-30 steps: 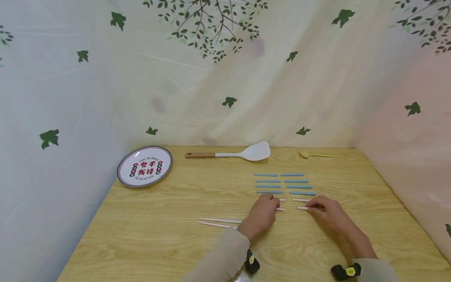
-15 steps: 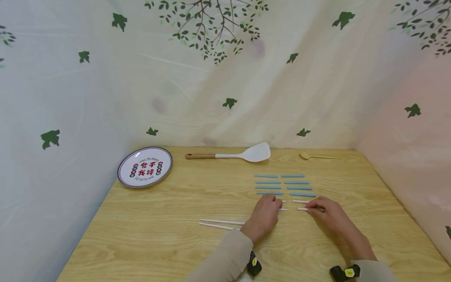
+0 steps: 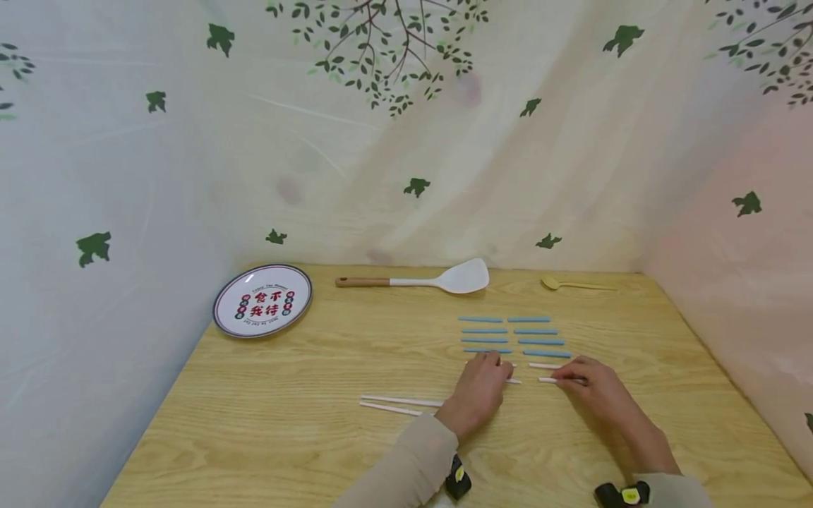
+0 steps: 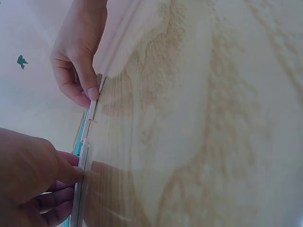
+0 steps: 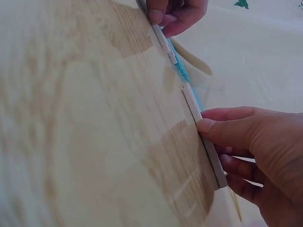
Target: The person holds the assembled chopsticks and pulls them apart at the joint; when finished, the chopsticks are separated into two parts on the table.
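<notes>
My left hand (image 3: 479,395) pinches a short white chopstick piece (image 4: 80,189) between thumb and fingers, low over the wooden table. Its thin tip shows past the fingers and points right. Across a small gap, my right hand (image 3: 593,388) pinches another short white chopstick piece (image 5: 215,168), roughly in line with the first. Just behind it lies one more white piece (image 3: 542,365); its counterpart on the left is mostly hidden by my left hand. Farther back, several blue chopstick pieces (image 3: 541,342) lie in two columns of short rows.
Two longer white chopsticks (image 3: 396,401) lie left of my left forearm, partly covered by it. Along the back are a plate (image 3: 231,324) with red lettering, a white spatula (image 3: 464,276) with a wooden handle and a gold spoon (image 3: 551,282). Patterned cloth walls (image 3: 356,183) enclose the table.
My left hand has slid slightly right with its white chopstick piece, narrowing the gap to the right-hand piece. My right hand has stayed nearly in place.
</notes>
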